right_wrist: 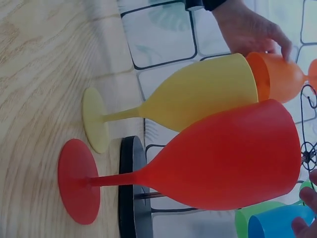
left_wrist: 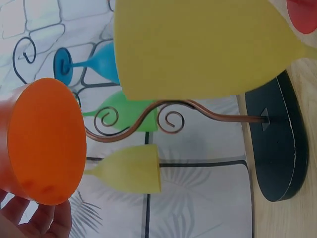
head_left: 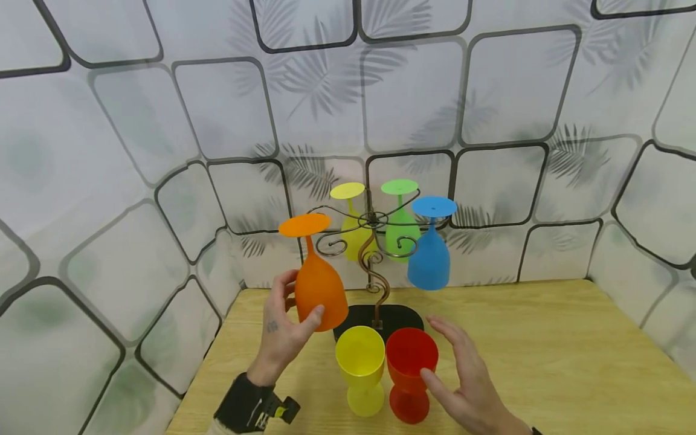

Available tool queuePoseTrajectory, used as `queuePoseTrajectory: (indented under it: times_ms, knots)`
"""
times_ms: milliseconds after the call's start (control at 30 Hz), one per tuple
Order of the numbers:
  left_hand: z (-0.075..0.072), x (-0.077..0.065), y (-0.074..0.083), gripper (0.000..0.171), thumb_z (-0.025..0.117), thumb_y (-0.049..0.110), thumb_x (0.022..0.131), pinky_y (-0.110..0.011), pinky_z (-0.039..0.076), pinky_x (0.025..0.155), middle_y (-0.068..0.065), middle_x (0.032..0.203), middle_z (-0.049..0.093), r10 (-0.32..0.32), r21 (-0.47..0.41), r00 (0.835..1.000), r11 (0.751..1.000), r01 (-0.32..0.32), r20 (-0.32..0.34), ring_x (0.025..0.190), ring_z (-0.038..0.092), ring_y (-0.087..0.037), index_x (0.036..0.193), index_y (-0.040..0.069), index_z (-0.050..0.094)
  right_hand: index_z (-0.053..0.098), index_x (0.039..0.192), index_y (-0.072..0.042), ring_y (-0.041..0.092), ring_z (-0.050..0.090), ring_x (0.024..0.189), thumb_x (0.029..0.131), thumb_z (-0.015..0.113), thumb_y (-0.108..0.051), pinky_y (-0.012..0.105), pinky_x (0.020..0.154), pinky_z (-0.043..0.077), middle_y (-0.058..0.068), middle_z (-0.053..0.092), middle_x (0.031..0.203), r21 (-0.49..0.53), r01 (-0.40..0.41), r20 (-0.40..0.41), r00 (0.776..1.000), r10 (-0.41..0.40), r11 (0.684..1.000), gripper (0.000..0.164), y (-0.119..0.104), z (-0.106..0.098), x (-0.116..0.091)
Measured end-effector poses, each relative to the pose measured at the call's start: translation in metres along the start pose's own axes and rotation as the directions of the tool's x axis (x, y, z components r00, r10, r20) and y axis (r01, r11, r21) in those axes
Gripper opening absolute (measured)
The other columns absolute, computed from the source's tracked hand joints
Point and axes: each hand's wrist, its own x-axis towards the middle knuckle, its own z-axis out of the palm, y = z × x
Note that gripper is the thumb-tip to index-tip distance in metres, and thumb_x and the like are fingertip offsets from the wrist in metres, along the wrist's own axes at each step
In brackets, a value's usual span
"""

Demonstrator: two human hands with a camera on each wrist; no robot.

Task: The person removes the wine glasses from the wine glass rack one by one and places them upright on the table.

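Observation:
My left hand (head_left: pixel 288 329) grips an orange goblet (head_left: pixel 318 287) by its bowl, upside down, foot uppermost, at the left side of a metal glass rack (head_left: pixel 375 260). In the left wrist view the mouth of the orange goblet (left_wrist: pixel 47 141) shows, fingertips under it. My right hand (head_left: pixel 464 380) has its fingers spread beside a red goblet (head_left: pixel 411 353), thumb right at its rim in the head view. The red goblet stands upright on the table. Left of it stands an upright yellow goblet (head_left: pixel 360 356).
A second yellow goblet (head_left: pixel 356 232), a green goblet (head_left: pixel 402 232) and a blue goblet (head_left: pixel 429 257) hang upside down from the rack. Its black base (head_left: pixel 402 317) sits on the wooden table (head_left: pixel 544 350) behind the standing goblets. A patterned cloth wall (head_left: pixel 413 96) encloses the back and sides.

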Motion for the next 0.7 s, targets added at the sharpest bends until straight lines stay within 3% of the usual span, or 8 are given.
queuePoseTrajectory:
  times_ms: [67,200,300,433,700]
  knots:
    - [-0.001,-0.002,0.003,0.061,0.074,0.015,0.080,-0.034,0.057,0.083,-0.012,0.126,0.063,0.027,-0.005,0.999,1.000,-0.027,0.019,0.105,0.063,-0.023,0.135,0.002,0.052,0.044,0.149,-0.006,0.009,0.043,0.139,0.079,0.079,-0.004,0.011,0.114,0.028,0.009,0.050,0.151,0.011,0.032,-0.009,0.999,-0.032,0.999,0.078,-0.001,-0.001,0.003]
    - [-0.001,-0.006,0.009,0.061,0.074,0.015,0.080,-0.034,0.059,0.082,-0.012,0.125,0.065,0.063,-0.021,0.996,0.998,-0.062,0.067,0.105,0.064,-0.023,0.135,0.003,0.052,0.050,0.142,0.006,0.020,0.046,0.134,0.096,0.068,-0.027,0.015,0.116,0.028,0.020,0.054,0.143,-0.012,0.225,-0.063,0.972,-0.225,0.974,0.059,-0.002,-0.004,0.014]
    - [-0.001,-0.007,0.013,0.060,0.074,0.014,0.080,-0.033,0.059,0.081,-0.011,0.123,0.065,0.071,-0.043,0.994,0.997,-0.068,0.087,0.105,0.064,-0.021,0.135,0.004,0.053,0.056,0.131,0.012,0.030,0.050,0.126,0.101,0.057,-0.039,0.023,0.117,0.029,0.028,0.057,0.134,-0.099,0.401,-0.120,0.904,-0.411,0.910,0.059,-0.004,-0.005,0.027]
    - [-0.001,-0.007,0.017,0.060,0.074,0.015,0.080,-0.033,0.059,0.079,-0.009,0.122,0.067,0.074,-0.087,0.990,0.994,-0.064,0.118,0.104,0.064,-0.019,0.135,0.005,0.054,0.063,0.123,0.008,0.037,0.053,0.122,0.101,0.056,-0.034,0.032,0.120,0.028,0.030,0.061,0.129,-0.212,0.531,-0.139,0.815,-0.563,0.820,0.048,-0.012,-0.007,0.044]
    - [0.004,-0.011,0.027,0.059,0.072,0.016,0.082,-0.033,0.059,0.078,-0.011,0.121,0.068,0.118,-0.194,0.970,0.978,-0.077,0.211,0.102,0.065,-0.017,0.137,0.007,0.053,0.070,0.120,-0.001,0.039,0.056,0.124,0.105,0.052,-0.023,0.039,0.124,0.027,0.023,0.066,0.127,-0.347,0.632,-0.082,0.715,-0.694,0.693,0.032,-0.025,-0.009,0.063]
